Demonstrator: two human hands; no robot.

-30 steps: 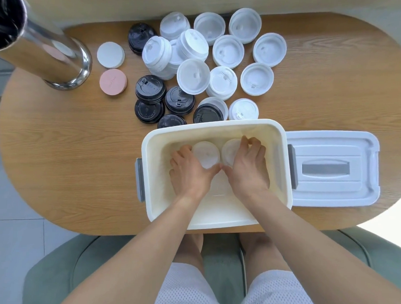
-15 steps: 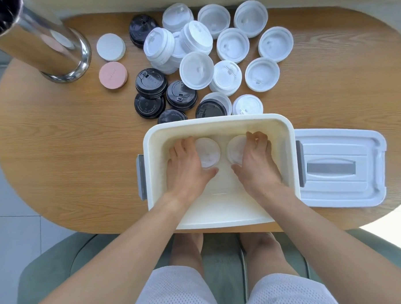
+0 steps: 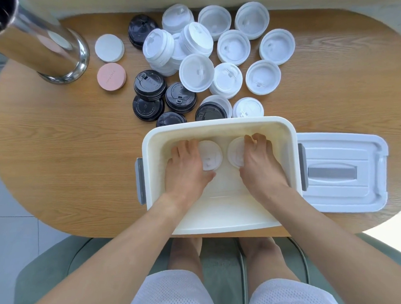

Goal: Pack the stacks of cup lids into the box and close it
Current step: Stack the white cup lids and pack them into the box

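Observation:
A cream box (image 3: 219, 127) with grey side latches stands at the table's near edge. Both hands are down inside it. My left hand (image 3: 187, 169) wraps the left white lid stack (image 3: 211, 155), thumb under its near side. My right hand (image 3: 261, 163) holds the right white lid stack (image 3: 236, 152), fingers curled over its far edge. The two stacks stand side by side on the box floor near the far wall. The box lid (image 3: 343, 172), white with a grey handle, lies flat to the box's right. Several white lid stacks (image 3: 232, 47) and black lid stacks (image 3: 149, 84) wait behind the box.
A shiny metal cylinder (image 3: 50, 51) stands at the table's far left. A white coaster (image 3: 109, 48) and a pink coaster (image 3: 111, 76) lie beside it. The wooden table (image 3: 57, 157) is oval. A green chair seat (image 3: 222, 256) shows below its near edge.
The two hands have drawn apart inside the box, spreading the two lid stacks slightly. The view has tilted a little; the box sits lower and more to the right.

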